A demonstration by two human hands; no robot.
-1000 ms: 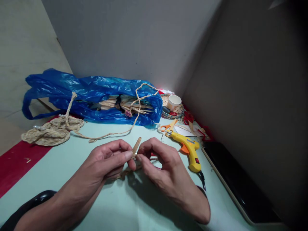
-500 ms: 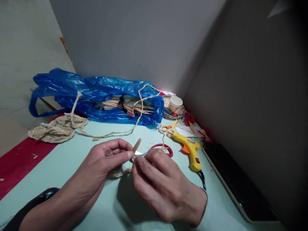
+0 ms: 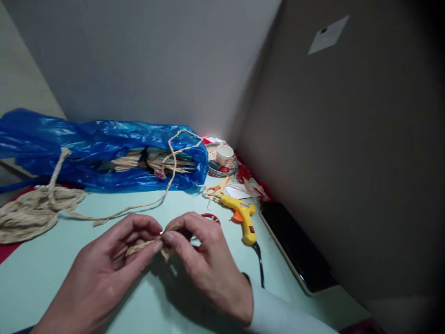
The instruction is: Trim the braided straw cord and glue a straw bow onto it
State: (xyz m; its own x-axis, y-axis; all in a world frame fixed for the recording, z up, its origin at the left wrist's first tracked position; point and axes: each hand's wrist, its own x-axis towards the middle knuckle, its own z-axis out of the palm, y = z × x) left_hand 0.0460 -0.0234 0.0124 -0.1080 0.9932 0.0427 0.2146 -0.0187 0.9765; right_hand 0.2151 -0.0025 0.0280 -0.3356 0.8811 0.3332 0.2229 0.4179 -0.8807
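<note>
Between my two hands, low over the pale green tabletop, is a short length of braided straw cord (image 3: 139, 248). My left hand (image 3: 118, 260) is closed on it, with the thumb pressed against the forefinger. My right hand (image 3: 198, 253) pinches the cord's end beside the left fingertips, where a loose flat strand shows. Just behind my right hand, the red-handled scissors (image 3: 212, 217) lie on the table, mostly hidden. A long thin twisted straw cord (image 3: 139, 207) runs across the table behind both hands to a coiled straw piece (image 3: 31, 213) at the left.
A blue plastic bag (image 3: 93, 132) with a straw bundle (image 3: 134, 162) lies along the back. To the right are a yellow glue gun (image 3: 243, 213), orange-handled scissors (image 3: 212, 189), a small basket (image 3: 236, 168) holding a white cup (image 3: 225, 154), and a black tablet-like slab (image 3: 295, 246) against the wall.
The view has swung right. My right hand has let go of the scissors, which now lie on the table, and pinches the straw cord's end next to my left hand.
</note>
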